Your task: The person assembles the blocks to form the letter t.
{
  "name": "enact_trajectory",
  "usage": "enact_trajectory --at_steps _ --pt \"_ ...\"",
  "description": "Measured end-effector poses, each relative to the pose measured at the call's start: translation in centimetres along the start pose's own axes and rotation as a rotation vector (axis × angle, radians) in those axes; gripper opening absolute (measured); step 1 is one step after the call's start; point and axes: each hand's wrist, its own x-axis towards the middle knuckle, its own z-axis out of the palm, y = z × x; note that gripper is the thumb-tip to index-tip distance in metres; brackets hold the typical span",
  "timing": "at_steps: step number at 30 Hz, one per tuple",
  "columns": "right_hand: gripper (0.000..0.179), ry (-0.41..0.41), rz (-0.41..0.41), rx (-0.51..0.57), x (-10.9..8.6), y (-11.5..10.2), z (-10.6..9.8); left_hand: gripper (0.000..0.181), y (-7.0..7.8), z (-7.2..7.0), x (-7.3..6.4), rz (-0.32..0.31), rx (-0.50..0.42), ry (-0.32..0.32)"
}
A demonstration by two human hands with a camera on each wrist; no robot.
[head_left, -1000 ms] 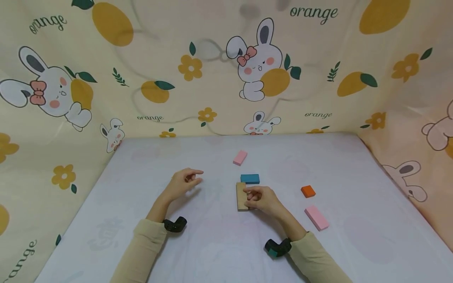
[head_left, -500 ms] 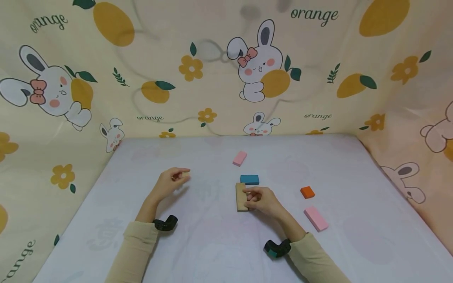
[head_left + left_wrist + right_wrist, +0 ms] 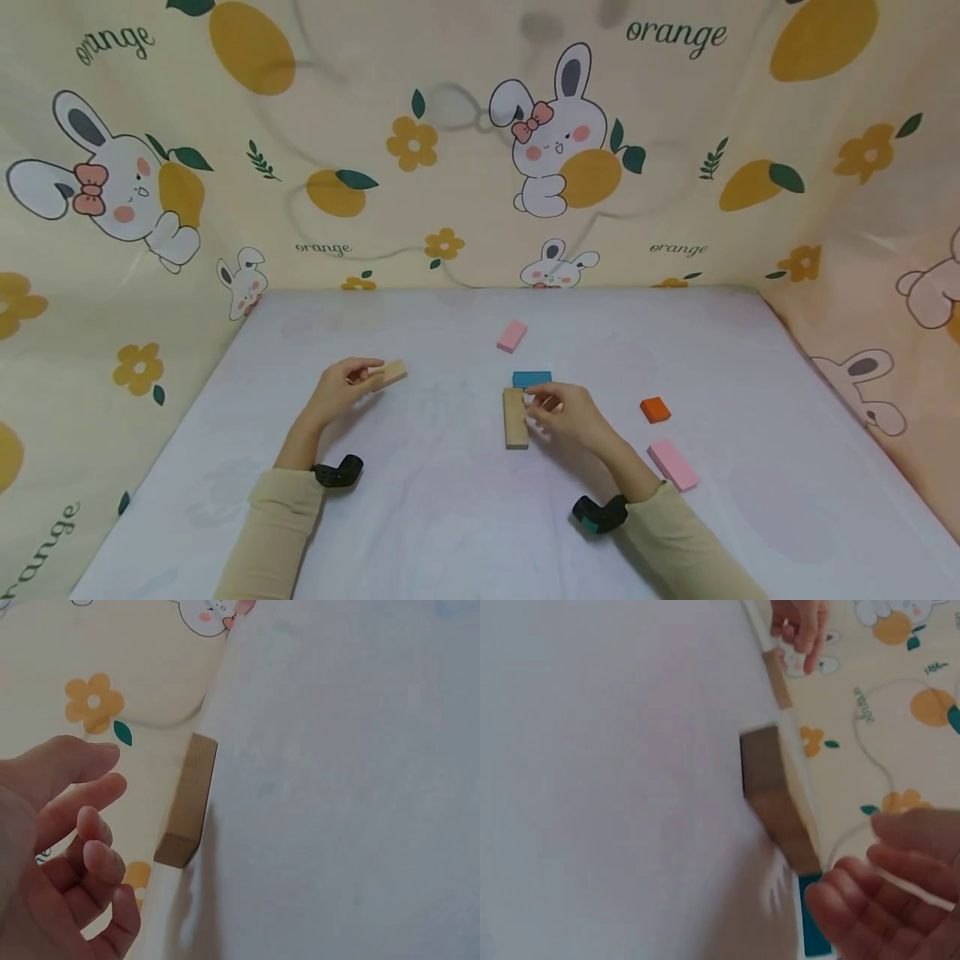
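A wooden block (image 3: 392,374) lies on the white cloth just beyond the fingertips of my left hand (image 3: 341,390). The left wrist view shows a gap between those loosely bent fingers (image 3: 105,859) and the same block (image 3: 187,801). A second wooden block (image 3: 515,418) lies lengthwise away from me near the middle. My right hand (image 3: 573,414) hovers at its right side, fingers relaxed and holding nothing; in the right wrist view they are apart from that block (image 3: 776,787). At its far end sits a blue block (image 3: 531,379), its lower right corner partly covered by my right hand.
Farther back lies a pink block (image 3: 512,336). To the right are an orange block (image 3: 656,409) and another pink block (image 3: 672,464). The patterned backdrop (image 3: 450,183) rises behind the white table (image 3: 420,508) and at both sides.
My left hand has drawn back to the left, uncovering the wooden block beside it. My right hand has come off the other wooden block, shifting slightly right. The blocks stay where they were.
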Motion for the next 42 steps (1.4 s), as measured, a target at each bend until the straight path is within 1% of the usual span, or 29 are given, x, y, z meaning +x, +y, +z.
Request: enact_trajectory --at_steps 5,10,12,14,19,22,26,33,38,42 --pt "0.027 -0.017 -0.115 -0.068 0.4 0.5 -0.2 0.033 -0.2 -0.3 0.1 -0.026 0.008 -0.006" --pt "0.026 -0.017 -0.244 -0.190 0.6 1.0 -0.1 0.037 -0.4 -0.7 0.2 -0.076 0.017 -0.017" --pt "0.028 -0.021 -0.272 -0.246 0.6 1.0 -0.1 0.038 -0.6 -0.8 0.3 -0.096 0.020 -0.018" --pt "0.030 -0.041 -0.281 -0.287 0.4 0.8 -0.2 0.038 -0.8 -0.7 0.3 -0.104 0.021 -0.028" --pt "0.040 -0.144 -0.258 -0.358 0.2 0.5 -0.6 0.040 -1.3 -0.5 0.4 -0.114 0.022 -0.048" --pt "0.050 -0.212 -0.237 -0.370 0.2 0.4 -0.7 0.041 -1.5 -0.5 0.4 -0.127 0.024 -0.054" --pt "0.059 -0.269 -0.200 -0.366 0.3 0.4 -0.6 0.043 -1.6 -0.6 0.4 -0.139 0.038 -0.064" --pt "0.063 -0.320 -0.132 -0.370 0.6 0.5 -0.6 0.044 -1.7 -0.6 0.4 -0.141 0.041 -0.077" --pt "0.063 -0.348 -0.105 -0.359 0.6 0.5 -0.5 0.045 -1.6 -0.7 0.4 -0.156 0.046 -0.091" --pt "0.065 -0.353 -0.094 -0.351 0.6 0.4 -0.5 0.047 -1.5 -0.6 0.3 -0.163 0.045 -0.099"
